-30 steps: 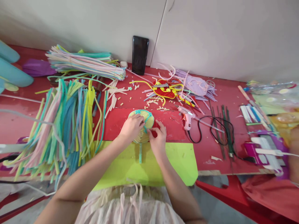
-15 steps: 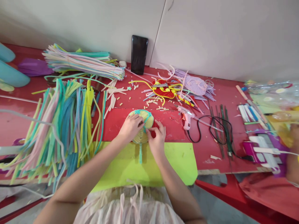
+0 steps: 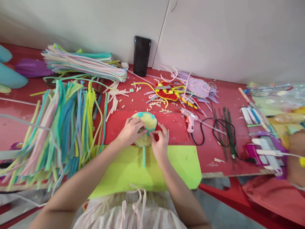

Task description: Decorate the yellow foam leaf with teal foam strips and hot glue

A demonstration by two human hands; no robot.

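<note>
A small round fan (image 3: 150, 120), made of pale yellow pipe cleaners with a teal rim and teal handle, lies between my hands. Its handle points toward me. Across its middle runs a teal pipe cleaner (image 3: 148, 130). My left hand (image 3: 132, 131) covers the fan's left side, fingers bent and pinched on the teal strand, the fingertips partly hidden. From the right, my right hand (image 3: 160, 140) pinches the same strand between thumb and index finger at the fan's right edge, its other fingers raised.
Bundled pipe cleaners (image 3: 83, 65) and a loose heap (image 3: 69, 127) fill the left. A phone (image 3: 142, 56) leans on the wall. Scraps and a red-and-yellow piece (image 3: 168, 92) lie behind. A pink glue gun (image 3: 190, 122) with cord sits right; another person's arm (image 3: 296, 156) is far right.
My left hand has slid slightly down and left. The teal strand, earlier slanting up across the fan's upper right, now lies lower across its middle. My right hand has hardly moved.
</note>
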